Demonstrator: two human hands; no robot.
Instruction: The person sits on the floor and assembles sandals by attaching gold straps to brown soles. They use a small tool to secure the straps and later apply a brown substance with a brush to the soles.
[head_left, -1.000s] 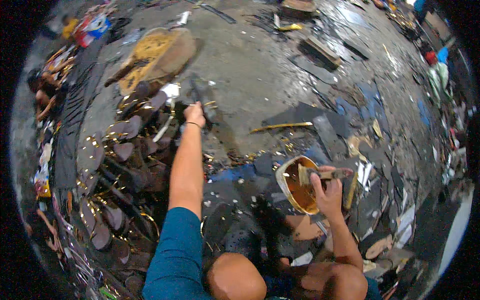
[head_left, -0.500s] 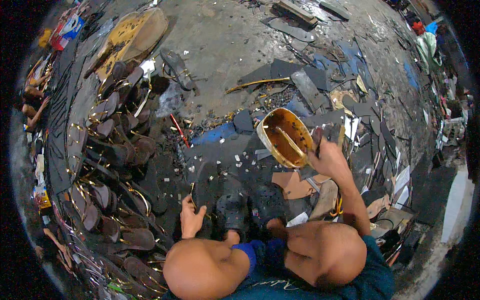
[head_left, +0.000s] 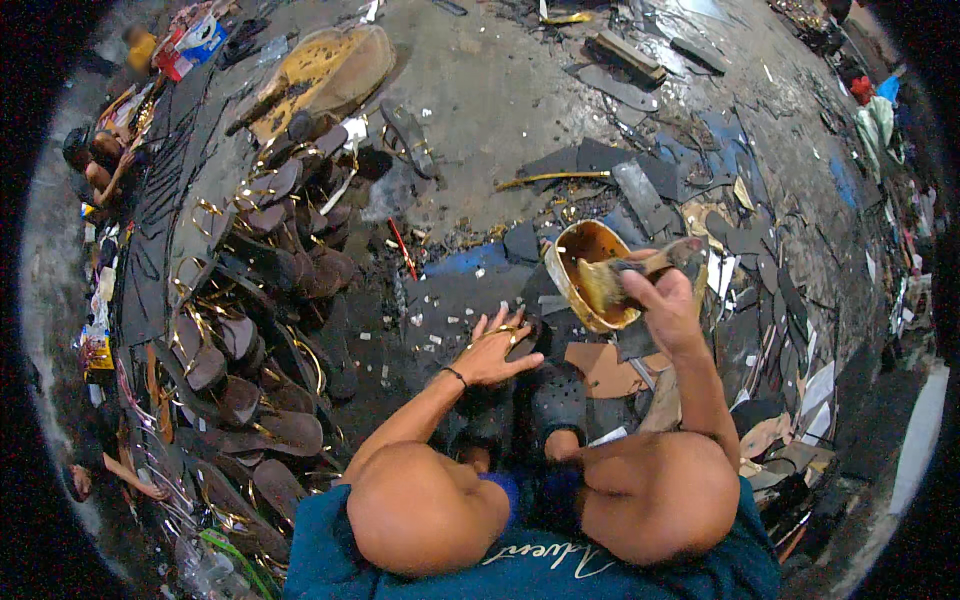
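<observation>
My right hand (head_left: 668,300) is closed round a wide paintbrush (head_left: 607,283) with a wooden handle and pale, brown-stained bristles. The bristles sit over the mouth of a cut-off yellowish tub (head_left: 565,268), stained brown inside. Left of the tub, my left hand (head_left: 492,350) reaches across above my shoes, back upward. Its fingers and thumb lie around a dark sandal (head_left: 524,341) with a gold strap; the palm hides most of the sandal. My black clogs (head_left: 556,395) are just below the tub and the hand.
A heap of dark sandals with gold straps (head_left: 237,398) fills the left side. A red pen-like stick (head_left: 402,249) lies ahead of my left hand. Tan and dark sheet scraps (head_left: 612,368) cover the right. Another person (head_left: 105,165) is at the far left.
My left hand has moved right and forward from beside my feet toward the tub. The brush has come up, its bristles now showing over the tub. The view has shifted.
</observation>
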